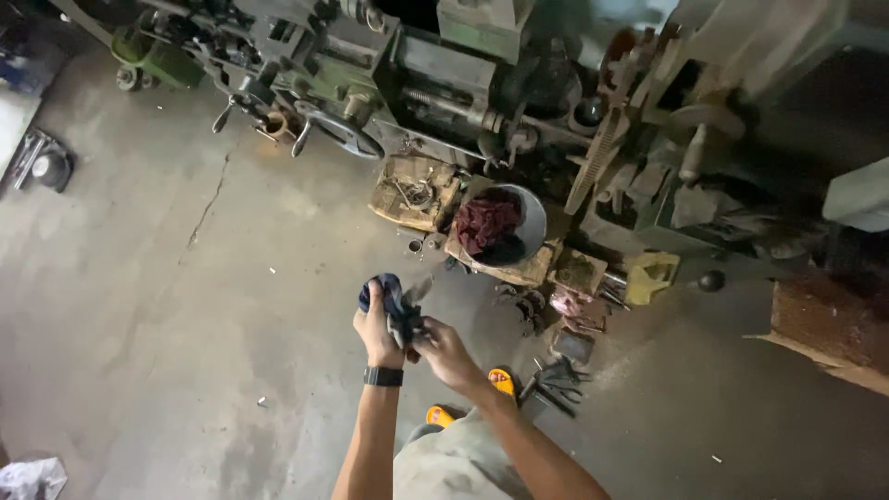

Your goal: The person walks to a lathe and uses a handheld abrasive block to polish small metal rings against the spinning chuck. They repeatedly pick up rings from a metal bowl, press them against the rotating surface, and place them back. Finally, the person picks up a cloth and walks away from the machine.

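We hold a dark blue rag (pixel 387 298) up in front of us, over the concrete floor (pixel 167 306). Our left hand (pixel 375 329) has its fingers curled tight around the bunched cloth; our right hand (pixel 443 352) pinches the rag's lower end from the other side, the two hands touching. A black wristband (pixel 382 376) sits on the left wrist. Ahead, a green lathe (pixel 370 74) lines the far edge of the floor, with a grey bowl (pixel 530 222) of reddish rags below it. Wide bare floor lies to our left, crossed by a crack (pixel 208 206).
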